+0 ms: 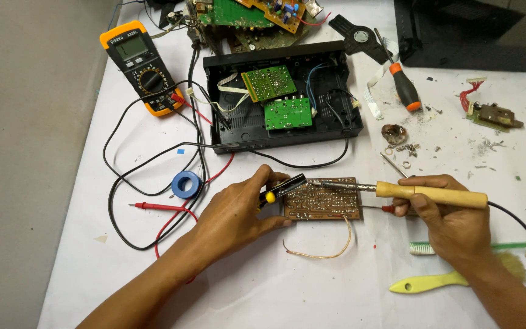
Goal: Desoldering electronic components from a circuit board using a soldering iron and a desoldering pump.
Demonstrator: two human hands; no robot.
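Both hands are busy on the surface: the left hand grips a small black-and-yellow tool at the edge of the brown board, and the right hand is closed round the wooden handle of a soldering iron whose tip rests on the board. That board looks light, stiff and brittle (best held by its edges). Which joint the tip touches is too small to tell. Beyond lie an open black case and a meter.

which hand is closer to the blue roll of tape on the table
Left. The left hand sits just right of the blue tape roll, not touching it; the right hand, holding the soldering iron, is far off to the right.
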